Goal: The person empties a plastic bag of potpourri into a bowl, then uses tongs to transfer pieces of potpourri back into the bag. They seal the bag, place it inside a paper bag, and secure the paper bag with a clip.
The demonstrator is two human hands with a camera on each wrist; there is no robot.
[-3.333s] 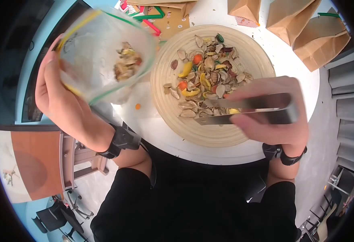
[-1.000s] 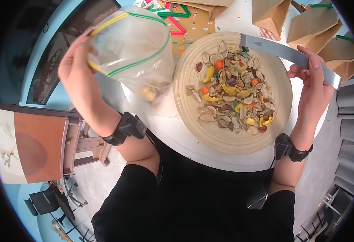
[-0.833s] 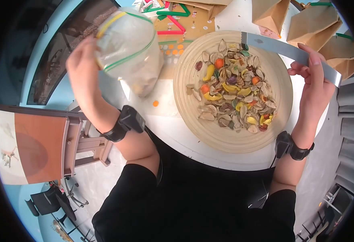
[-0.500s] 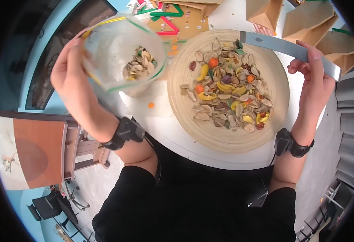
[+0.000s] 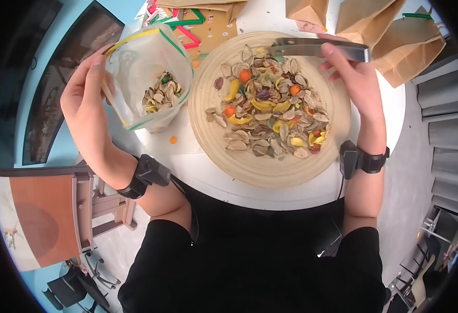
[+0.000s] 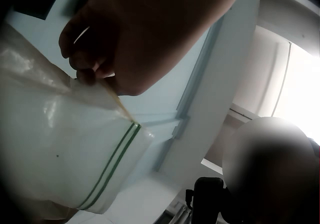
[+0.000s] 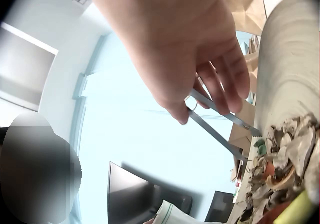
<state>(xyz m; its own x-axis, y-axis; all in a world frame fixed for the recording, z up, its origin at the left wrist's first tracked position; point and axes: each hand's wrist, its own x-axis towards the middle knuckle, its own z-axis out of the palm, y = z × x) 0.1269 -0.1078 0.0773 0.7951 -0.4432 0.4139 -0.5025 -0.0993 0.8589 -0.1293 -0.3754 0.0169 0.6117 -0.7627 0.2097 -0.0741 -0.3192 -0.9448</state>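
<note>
Pinching bag (image 5: 135, 68) by edge, left grip (image 5: 85, 96), tongs (image 5: 304, 50) in right grip (image 5: 357, 78)

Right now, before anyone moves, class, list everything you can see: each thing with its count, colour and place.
Table: one, white, beneath the plate
Plate: one, pale wood colour, centre
Dried plant pieces: many, beige, yellow, orange, on the plate and in the zip bag
Zip bag: one, clear, left of the plate
Tongs: one, silver, above the plate's far side
Orange disc: one, left of the plate
Strips: several, red and green, far left
Paper bags: at least three, brown, far right
Chair: one, black, lower left
Curtain: grey, right
Wristbands: two, black, one per wrist
Left hand: one, gripping the zip bag
Right hand: one, holding the tongs
</note>
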